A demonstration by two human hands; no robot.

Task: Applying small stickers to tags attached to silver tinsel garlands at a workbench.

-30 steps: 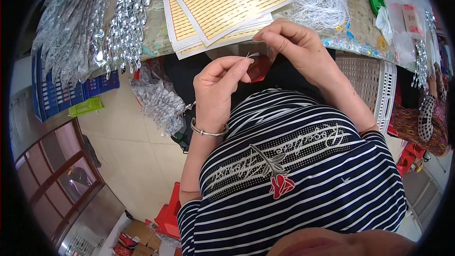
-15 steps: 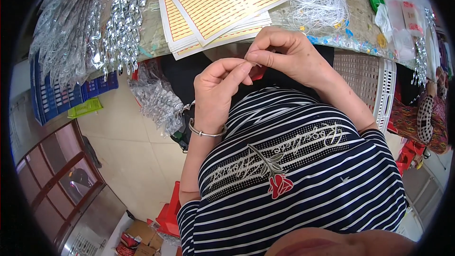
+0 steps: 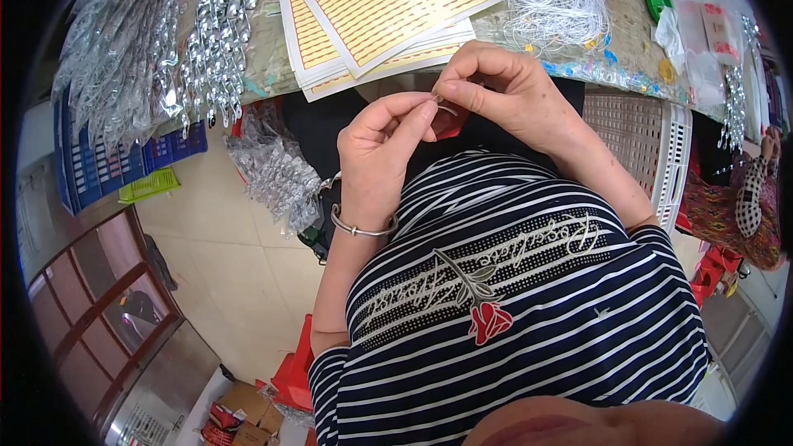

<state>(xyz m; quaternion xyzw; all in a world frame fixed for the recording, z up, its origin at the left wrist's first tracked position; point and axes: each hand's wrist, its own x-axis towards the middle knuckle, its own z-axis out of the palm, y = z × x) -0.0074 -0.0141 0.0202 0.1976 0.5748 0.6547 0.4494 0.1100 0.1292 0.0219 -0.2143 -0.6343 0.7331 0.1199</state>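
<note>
My left hand (image 3: 376, 144), with a metal bangle at its wrist, pinches thumb against forefinger just in front of my body. A short bit of thin white string (image 3: 447, 109) sticks out beside its fingertips. Close against it, my right hand (image 3: 504, 95) also has thumb and forefinger pinched together on the string, the fingertips of both hands almost touching. Most of the string is hidden by the fingers. Beyond the hands, on the table edge, lie overlapping sheets (image 3: 405, 12) with rows of yellow and red strips, and a loose heap of white string (image 3: 552, 0).
Silvery plastic-wrapped strands (image 3: 124, 58) and twisted silver strips (image 3: 216, 49) hang over the table's left edge. Below are a blue basket (image 3: 99, 153) and a green one (image 3: 149, 186). A white crate (image 3: 640, 128) stands at right. Farther right, a person in a checked sleeve (image 3: 750, 202) sits.
The fingertips have shifted slightly and drawn a little apart. A short curved end of white string now shows more plainly between the hands.
</note>
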